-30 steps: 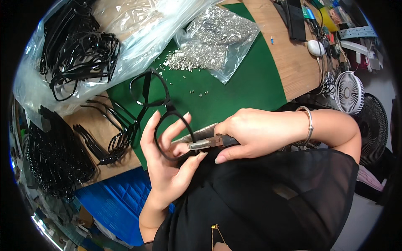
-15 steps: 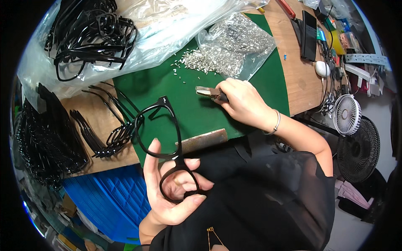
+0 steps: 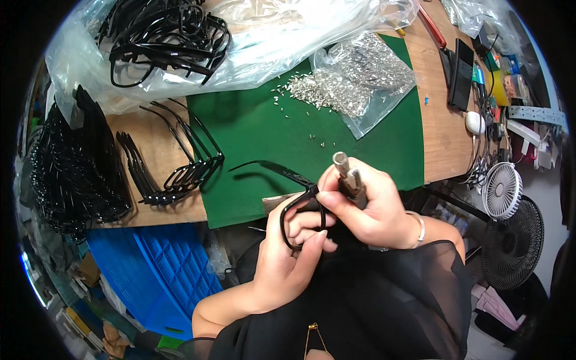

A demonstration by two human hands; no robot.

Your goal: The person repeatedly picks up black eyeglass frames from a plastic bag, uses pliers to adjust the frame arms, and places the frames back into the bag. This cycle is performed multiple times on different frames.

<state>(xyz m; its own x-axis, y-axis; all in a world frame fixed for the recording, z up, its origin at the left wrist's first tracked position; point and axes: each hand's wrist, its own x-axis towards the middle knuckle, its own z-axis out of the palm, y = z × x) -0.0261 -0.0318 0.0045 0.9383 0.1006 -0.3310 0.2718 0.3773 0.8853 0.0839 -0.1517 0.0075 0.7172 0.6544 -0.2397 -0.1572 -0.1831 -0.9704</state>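
My left hand [image 3: 279,270] is closed around the rim of a black eyeglass frame [image 3: 282,223], held above the near edge of the green mat [image 3: 252,129]. One black temple [image 3: 282,170] sticks out from its corner toward the far left. In my right hand [image 3: 381,207] is a pair of pliers [image 3: 353,183], metal jaws pointing up and away from the frame. The thumb and forefinger of that hand pinch the frame's corner where the temple meets it. What lies between those fingertips is hidden. A textured metal strip [image 3: 276,203] sits behind my left hand at the mat's edge.
Tiny silvery metal pieces [image 3: 311,91] spill from a clear bag [image 3: 384,72]. Several assembled glasses [image 3: 192,175] lie left of the mat, beside bundled black temples [image 3: 81,162]. Black frames [image 3: 168,51] fill a plastic sack. Right: a phone [image 3: 461,75] and white fan [image 3: 502,189]. Below left: a blue crate [image 3: 168,276].
My right hand has come down with the pliers to the frame, and the jaws now point up. The frame has turned edge-on in my left hand. The whole view has shifted slightly.
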